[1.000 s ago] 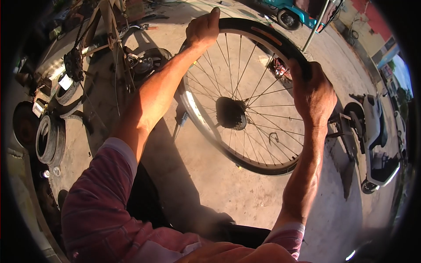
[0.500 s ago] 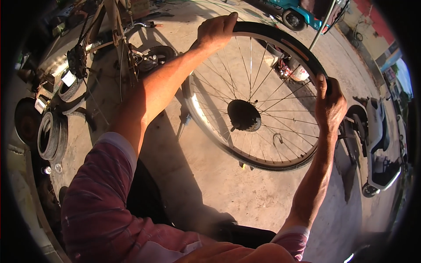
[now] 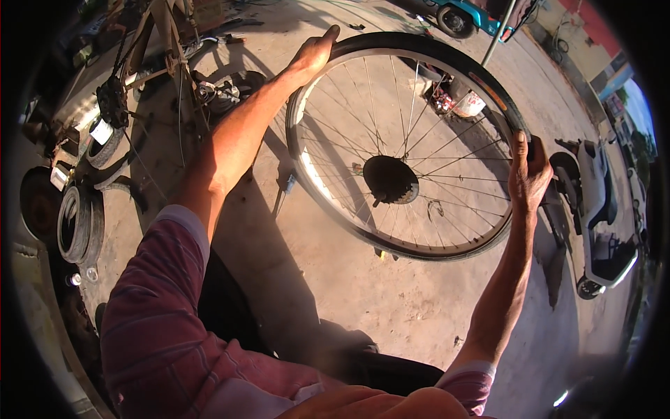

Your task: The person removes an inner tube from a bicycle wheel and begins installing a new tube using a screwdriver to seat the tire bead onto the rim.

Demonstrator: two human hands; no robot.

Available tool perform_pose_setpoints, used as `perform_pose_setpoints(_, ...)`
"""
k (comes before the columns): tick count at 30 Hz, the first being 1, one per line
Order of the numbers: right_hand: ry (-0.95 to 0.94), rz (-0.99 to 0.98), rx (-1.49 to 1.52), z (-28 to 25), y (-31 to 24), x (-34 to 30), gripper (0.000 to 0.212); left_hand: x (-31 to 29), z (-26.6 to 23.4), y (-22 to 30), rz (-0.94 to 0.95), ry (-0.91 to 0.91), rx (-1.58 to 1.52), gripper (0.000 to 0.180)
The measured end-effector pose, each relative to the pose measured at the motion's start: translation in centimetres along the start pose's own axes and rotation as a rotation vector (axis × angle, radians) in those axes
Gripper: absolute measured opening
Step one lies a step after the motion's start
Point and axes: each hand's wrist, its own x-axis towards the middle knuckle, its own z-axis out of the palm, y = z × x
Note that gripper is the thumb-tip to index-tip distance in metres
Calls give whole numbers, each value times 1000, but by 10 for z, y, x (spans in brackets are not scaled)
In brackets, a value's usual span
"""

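A bicycle wheel (image 3: pixel 305 164) with thin spokes and a dark sprocket cluster (image 3: pixel 391 180) at its hub is held up in front of me. A black tyre (image 3: pixel 419 45) runs round its rim and carries an orange-brown patch at the upper right. My left hand (image 3: pixel 313 56) grips the tyre at the upper left, thumb pointing up. At the right side my right hand (image 3: pixel 532 174) closes on the same tyre, its thumb on the near face. Both arms are stretched forward.
Worn tyres (image 3: pixel 72 222) lean at the left, below a rusty metal frame (image 3: pixel 143 42) with a chain. Beyond the wheel stand a white bucket (image 3: pixel 469 103) and a teal vehicle (image 3: pixel 464 19). A white scooter (image 3: pixel 599 209) is parked at the right on the concrete floor.
My left hand has moved left and slightly down, my right hand a little right and down. The tyre's orange-brown patch has shifted clockwise, and the wheel's lower edge has risen slightly.
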Motion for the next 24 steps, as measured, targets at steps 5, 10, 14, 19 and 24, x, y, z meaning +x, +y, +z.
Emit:
perform_pose_setpoints(5, 16, 30, -20, -1, 4, 1, 60, -43, 8, -9, 228, 314, 249, 69)
perform_pose_setpoints(10, 1, 121, 27, -6, 25, -5, 62, -73, -9, -65, 315, 156, 273, 60)
perform_pose_setpoints(14, 64, 140, 35, -17, 54, -12, 61, -102, -14, -120, 131, 48, 281, 67)
perform_pose_setpoints(19, 116, 169, -28, -35, 74, -26, 65, -97, 2, -93, 178, 165, 329, 73)
perform_pose_setpoints(24, 97, 296, 177, -53, 78, -38, 63, -88, 18, 42, 750, 173, 374, 37)
